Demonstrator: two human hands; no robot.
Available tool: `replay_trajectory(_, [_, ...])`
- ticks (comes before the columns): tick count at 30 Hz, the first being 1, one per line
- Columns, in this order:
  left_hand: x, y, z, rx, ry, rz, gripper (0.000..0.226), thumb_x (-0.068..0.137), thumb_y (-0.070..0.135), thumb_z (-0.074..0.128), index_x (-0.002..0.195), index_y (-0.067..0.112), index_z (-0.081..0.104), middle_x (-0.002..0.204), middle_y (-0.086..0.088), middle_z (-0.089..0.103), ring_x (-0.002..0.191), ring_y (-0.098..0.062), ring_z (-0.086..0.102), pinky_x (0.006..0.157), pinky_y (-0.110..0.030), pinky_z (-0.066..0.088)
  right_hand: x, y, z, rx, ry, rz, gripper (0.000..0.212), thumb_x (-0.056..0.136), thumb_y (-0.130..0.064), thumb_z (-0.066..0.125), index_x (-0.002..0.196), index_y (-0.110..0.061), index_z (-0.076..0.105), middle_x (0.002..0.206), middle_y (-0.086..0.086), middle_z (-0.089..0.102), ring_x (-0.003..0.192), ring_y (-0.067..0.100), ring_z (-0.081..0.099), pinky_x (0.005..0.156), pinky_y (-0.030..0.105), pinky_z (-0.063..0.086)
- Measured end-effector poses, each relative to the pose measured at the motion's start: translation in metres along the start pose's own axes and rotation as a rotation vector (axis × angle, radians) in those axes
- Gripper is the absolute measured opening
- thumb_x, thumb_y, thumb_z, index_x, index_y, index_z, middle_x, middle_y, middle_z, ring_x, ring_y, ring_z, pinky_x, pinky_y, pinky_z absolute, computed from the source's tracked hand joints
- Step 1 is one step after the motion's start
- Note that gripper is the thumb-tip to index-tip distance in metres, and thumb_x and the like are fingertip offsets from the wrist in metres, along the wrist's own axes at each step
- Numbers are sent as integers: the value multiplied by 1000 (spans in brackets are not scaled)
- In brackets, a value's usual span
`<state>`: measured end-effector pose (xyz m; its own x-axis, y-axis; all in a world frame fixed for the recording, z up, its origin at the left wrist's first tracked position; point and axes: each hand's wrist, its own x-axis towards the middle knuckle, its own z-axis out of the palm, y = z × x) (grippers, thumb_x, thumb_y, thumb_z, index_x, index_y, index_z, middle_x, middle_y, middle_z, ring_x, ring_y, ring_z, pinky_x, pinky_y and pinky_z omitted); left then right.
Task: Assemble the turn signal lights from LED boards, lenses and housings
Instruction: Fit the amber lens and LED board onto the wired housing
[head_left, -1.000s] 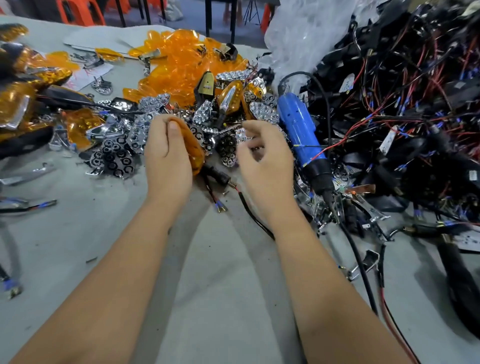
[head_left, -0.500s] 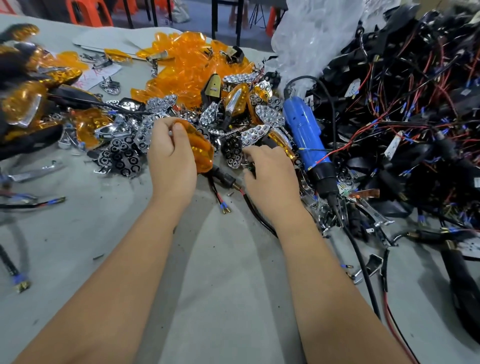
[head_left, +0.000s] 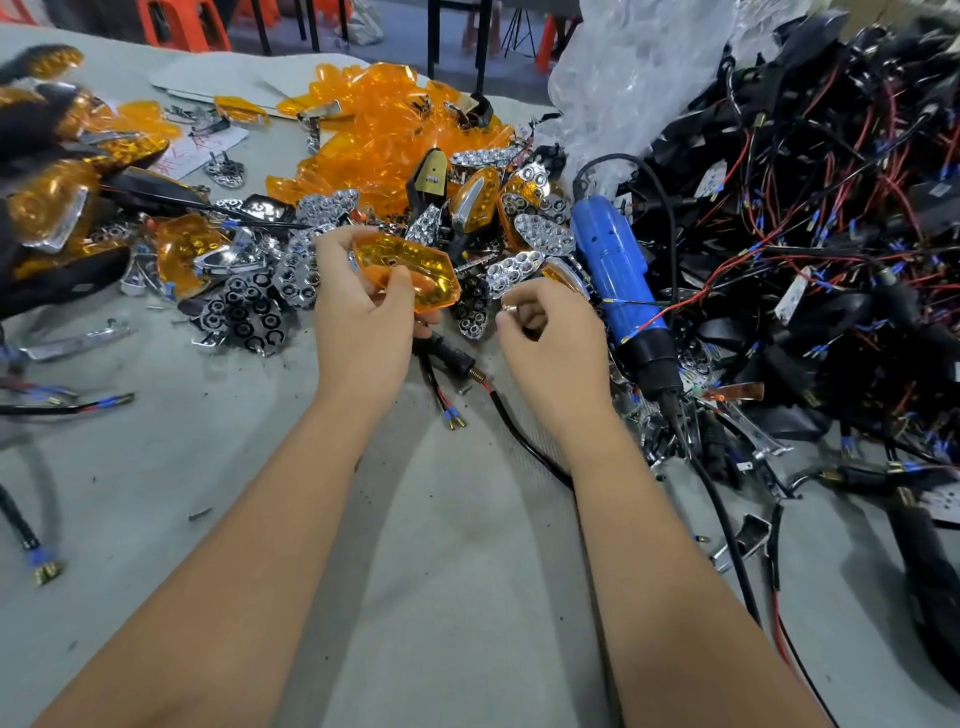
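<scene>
Holding an amber lens (head_left: 410, 270) over the parts, the left hand (head_left: 363, 322) grips it with thumb on the near face and fingers curled behind, lens tilted face-up toward the camera, likely so a hole in it can be lined up; a black stem (head_left: 452, 356) with red and black leads trails out below at 5 o'clock, so this looks like a light partly put together; housing under the lens mostly hidden.

Right hand (head_left: 550, 338): fingers curled, thumb and forefinger pinching a small brass-coloured piece (head_left: 510, 308), probably a screw, too small to tell; held just beside the lens at its 3 o'clock, apart from it, apparently ready to be set in.

Blue screwdriver (head_left: 618, 280): lying at 2 o'clock of the right hand, tip toward the person, cord running back; near enough to pick up after the piece is placed.

Stock: chrome reflectors (head_left: 540, 234) heaped at 12 o'clock of the hands; loose amber lenses (head_left: 374, 140) piled beyond; wired housings (head_left: 810, 218) in a tangle at 2 to 3 o'clock; finished lights (head_left: 52, 202) at 9 to 10 o'clock.

Room: bare grey cloth (head_left: 457, 545) at 6 o'clock, between the forearms; left side fairly open; right side hemmed by cord and loose brackets, where a sleeve or wrist could snag wires.
</scene>
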<state>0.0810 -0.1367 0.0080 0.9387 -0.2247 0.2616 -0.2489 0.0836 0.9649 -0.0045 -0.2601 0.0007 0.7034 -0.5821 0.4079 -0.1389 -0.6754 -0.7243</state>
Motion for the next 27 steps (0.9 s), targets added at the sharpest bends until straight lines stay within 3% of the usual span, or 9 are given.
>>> replay_trajectory(4, [-5,-1,6,-46,-51,2,34,99,4,48,121,29,40,101,-12,70,65,-19,73,57,-23,55,1,-5,-5,321,112,83,18,89,-3,60,88,-21,64,78,-7,59,68,0,51,68,17,47])
replay_trajectory(8, [-9,1,15,-126,-76,-3,42,95,1,55,116,35,42,101,-7,70,71,-20,74,61,-26,58,3,-6,-7,542,141,157,25,85,2,60,82,-22,66,72,-6,62,68,9,55,66,26,49])
replay_trajectory(12, [-9,0,16,-124,-84,10,40,93,-5,55,102,32,46,105,-7,68,79,-18,75,66,-30,61,6,-4,-8,739,146,201,29,80,6,69,76,-19,54,69,-7,53,69,15,53,70,33,47])
replay_trajectory(16, [-8,-4,15,-118,-125,32,37,92,-11,51,87,26,48,102,-4,71,93,-14,72,73,-31,60,6,-5,-8,1146,65,247,18,82,3,63,85,-12,53,70,0,57,69,18,63,68,28,52])
replay_trajectory(19, [-9,-3,16,-92,-138,51,51,86,-13,52,74,36,54,109,0,68,99,-20,69,66,-35,60,5,-7,-11,1389,-29,285,11,86,-1,55,92,-10,57,67,0,61,65,13,63,65,23,53])
replay_trajectory(23, [-9,-4,16,-92,-175,54,54,82,-14,64,65,38,67,105,1,71,81,-16,72,56,-32,58,4,-8,-14,1560,-123,391,16,95,-2,44,93,-8,59,65,2,57,60,14,58,58,22,49])
replay_trajectory(27, [-7,-2,16,-158,-218,35,36,78,-10,74,78,26,71,102,0,74,97,-14,71,82,-29,58,4,-8,-13,1537,-169,412,15,96,-3,44,97,-7,59,69,5,58,59,15,55,54,22,46])
